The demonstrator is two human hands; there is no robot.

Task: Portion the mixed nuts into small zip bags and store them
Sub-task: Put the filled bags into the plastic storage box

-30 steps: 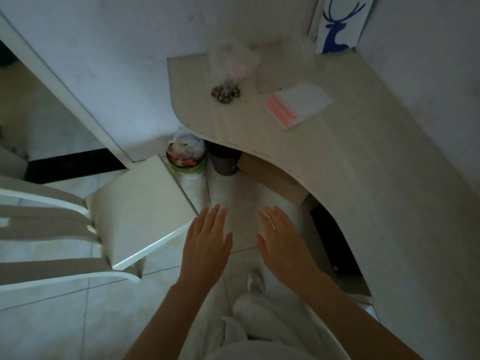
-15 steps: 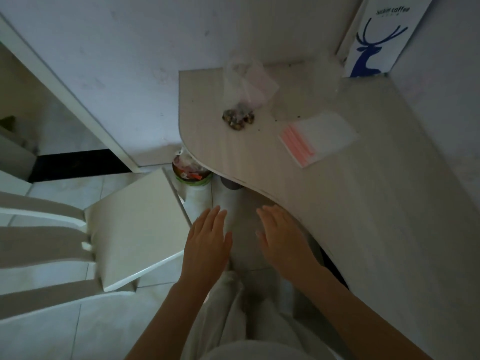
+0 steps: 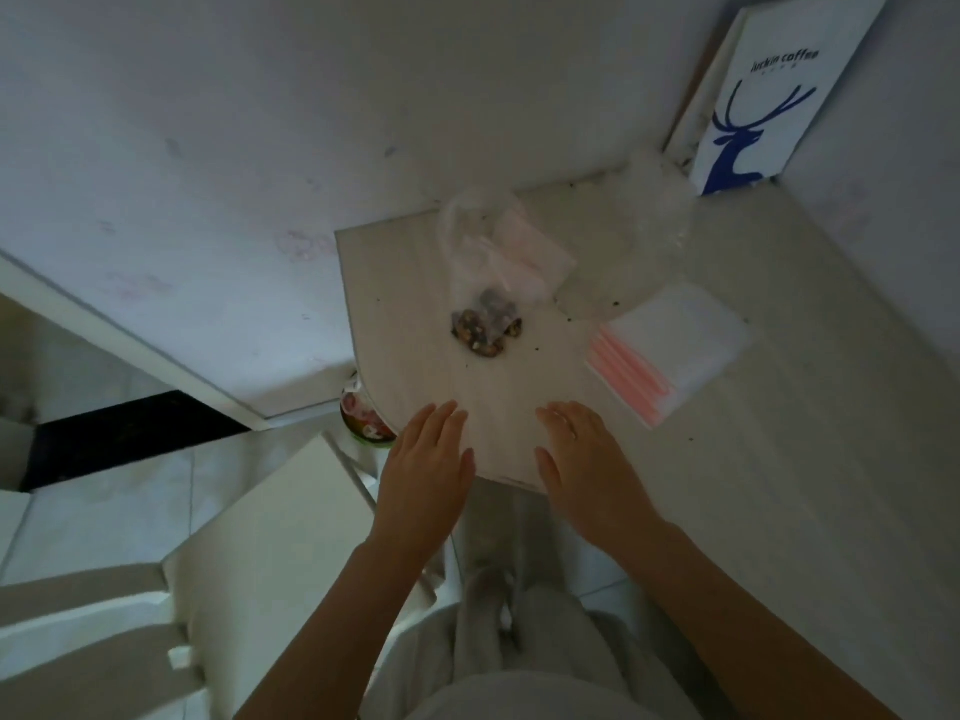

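A clear bag of mixed nuts (image 3: 486,327) lies near the left end of the pale table (image 3: 779,459), its loose plastic top reaching back toward the wall. To its right lies a stack of small zip bags (image 3: 667,350) with pink seal strips. One more small zip bag (image 3: 530,252) lies under the nut bag's top. My left hand (image 3: 428,475) and my right hand (image 3: 584,465) hover palm down with straight fingers over the table's near curved edge, short of the nuts. Neither hand holds anything.
A white paper bag with a blue deer (image 3: 763,96) leans in the far right corner. Crumpled clear plastic (image 3: 654,215) lies in front of it. A white chair (image 3: 156,589) stands at the left. A green-rimmed bin (image 3: 363,423) sits below the table's left end.
I have stepped closer to the table. Both hands have moved forward from above the floor to above the table's near edge, still flat and holding nothing.
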